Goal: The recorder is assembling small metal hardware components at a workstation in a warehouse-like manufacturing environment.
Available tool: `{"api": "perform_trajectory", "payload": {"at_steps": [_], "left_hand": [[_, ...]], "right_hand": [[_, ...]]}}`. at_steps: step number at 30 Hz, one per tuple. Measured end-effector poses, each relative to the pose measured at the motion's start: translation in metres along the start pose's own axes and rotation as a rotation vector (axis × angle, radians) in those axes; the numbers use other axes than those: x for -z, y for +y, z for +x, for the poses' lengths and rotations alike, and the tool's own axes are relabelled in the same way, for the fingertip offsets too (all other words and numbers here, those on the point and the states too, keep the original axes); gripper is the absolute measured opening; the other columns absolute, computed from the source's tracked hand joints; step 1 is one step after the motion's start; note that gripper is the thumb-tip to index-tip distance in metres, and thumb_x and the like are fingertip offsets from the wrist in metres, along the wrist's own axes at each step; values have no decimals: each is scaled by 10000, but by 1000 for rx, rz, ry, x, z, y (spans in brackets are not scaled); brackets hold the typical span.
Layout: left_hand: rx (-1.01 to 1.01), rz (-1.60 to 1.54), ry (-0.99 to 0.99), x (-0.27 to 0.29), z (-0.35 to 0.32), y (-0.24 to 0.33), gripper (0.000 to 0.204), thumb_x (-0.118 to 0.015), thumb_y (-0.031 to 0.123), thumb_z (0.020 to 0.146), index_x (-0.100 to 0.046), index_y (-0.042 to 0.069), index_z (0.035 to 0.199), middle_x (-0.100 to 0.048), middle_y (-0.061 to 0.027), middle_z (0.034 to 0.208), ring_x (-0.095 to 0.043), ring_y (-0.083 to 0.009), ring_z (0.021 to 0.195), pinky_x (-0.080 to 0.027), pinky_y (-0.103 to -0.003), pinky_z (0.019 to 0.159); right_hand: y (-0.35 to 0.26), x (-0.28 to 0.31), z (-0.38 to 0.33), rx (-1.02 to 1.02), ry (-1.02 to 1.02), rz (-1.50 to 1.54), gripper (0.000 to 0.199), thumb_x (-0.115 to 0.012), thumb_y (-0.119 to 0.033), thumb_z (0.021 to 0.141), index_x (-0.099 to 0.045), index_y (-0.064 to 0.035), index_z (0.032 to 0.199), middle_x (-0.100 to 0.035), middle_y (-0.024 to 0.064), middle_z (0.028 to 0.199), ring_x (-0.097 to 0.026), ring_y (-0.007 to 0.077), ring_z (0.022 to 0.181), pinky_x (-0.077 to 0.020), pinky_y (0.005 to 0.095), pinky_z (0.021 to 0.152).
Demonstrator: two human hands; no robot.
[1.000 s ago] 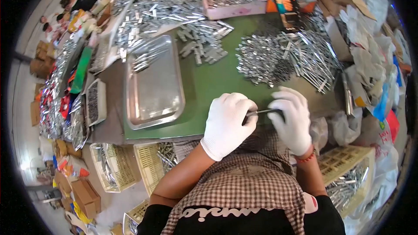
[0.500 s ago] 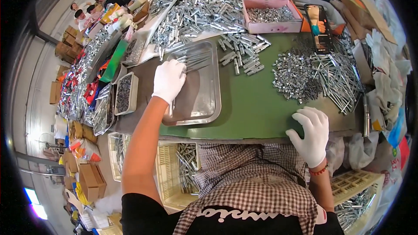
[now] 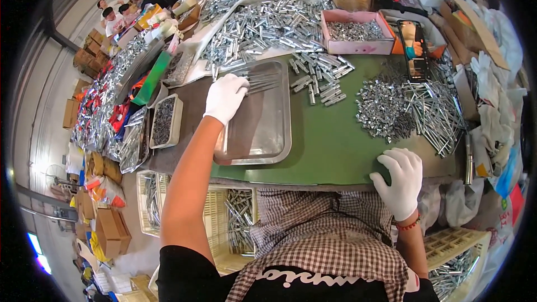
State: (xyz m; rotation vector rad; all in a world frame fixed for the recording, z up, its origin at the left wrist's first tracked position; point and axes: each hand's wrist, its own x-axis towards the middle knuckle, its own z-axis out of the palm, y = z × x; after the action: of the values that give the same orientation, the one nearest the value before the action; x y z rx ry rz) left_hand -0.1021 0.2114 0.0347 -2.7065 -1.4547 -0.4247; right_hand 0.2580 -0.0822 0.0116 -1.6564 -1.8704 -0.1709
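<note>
Now left hand (image 3: 225,96) over metal rods (image 3: 263,83) in tray (image 3: 263,134), grip hidden; right hand (image 3: 400,181) loosely open at table edge (image 3: 313,174).

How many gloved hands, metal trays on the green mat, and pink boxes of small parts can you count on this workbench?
Gloved hands: 2, left hand and right hand
Metal tray: 1
Pink box: 1
Total: 4
</note>
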Motion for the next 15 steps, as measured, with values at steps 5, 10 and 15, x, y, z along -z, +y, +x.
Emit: {"api": "perform_trajectory", "payload": {"at_steps": [5,10,15], "left_hand": [[-22,108,-31,9,-5,-5,171,-628,223,898,-735,125,989,-681,-122,953,-661,-327,953,-522,-454,864],[-54,-216,77,53,-43,52,269,-665,272,909,-721,54,1058,-700,-143,1038,-661,-353,992,-524,-432,903],[-86,-399,-264,60,-107,94,468,-747,380,857,-691,38,1171,-705,-145,1154,-656,-345,1077,-507,-423,949]], "right_hand": [[-2,3,1,1,-2,1,420,-836,-184,674,-649,-105,1041,-655,50,1065,-612,290,1056,-442,467,963],[0,2,0,-21,-18,3,416,-835,-178,674,-648,-108,1040,-654,51,1063,-615,292,1053,-446,473,964],[-1,-1,-1,1,-2,-19,390,-821,-185,693,-645,-110,1033,-655,54,1065,-619,297,1049,-454,484,966]]}}
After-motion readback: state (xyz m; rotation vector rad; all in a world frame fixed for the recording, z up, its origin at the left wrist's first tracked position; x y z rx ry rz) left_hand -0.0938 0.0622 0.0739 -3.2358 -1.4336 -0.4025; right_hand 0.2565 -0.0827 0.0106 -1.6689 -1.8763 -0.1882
